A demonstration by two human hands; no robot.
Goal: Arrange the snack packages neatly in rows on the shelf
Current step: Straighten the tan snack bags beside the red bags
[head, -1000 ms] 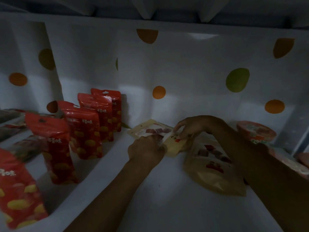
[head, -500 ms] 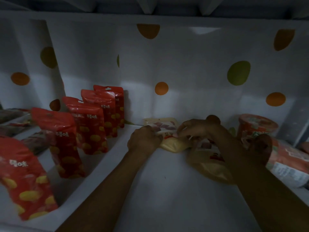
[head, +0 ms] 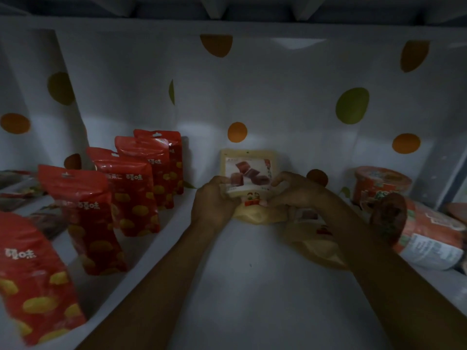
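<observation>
Red pouches (head: 131, 193) stand upright in a row running back along the left side of the shelf (head: 240, 286), the nearest one blurred at the frame's edge. Right of them, your left grip (head: 214, 205) pinches the left edge of a beige pouch (head: 249, 170). It stands upright near the dotted back wall (head: 278, 97) with its printed face toward you. Your right grip (head: 295, 193) pinches its right edge, fingers curled round it. Just beside and under your right wrist, a second beige pouch (head: 313, 236) lies flat and crumpled on the shelf. Farther right, one red tub (head: 381, 183) stands against the wall and a tipped tub (head: 429, 238) lies on its side. The likely trouble is the held pouch: it looks soft and bottom-heavy, so if you let go before its base sits flat, it may slump forward or lean. Your right forearm also hangs over the flat pouch and near the tipped tub, so drawing back carelessly could drag the one or roll the other.
</observation>
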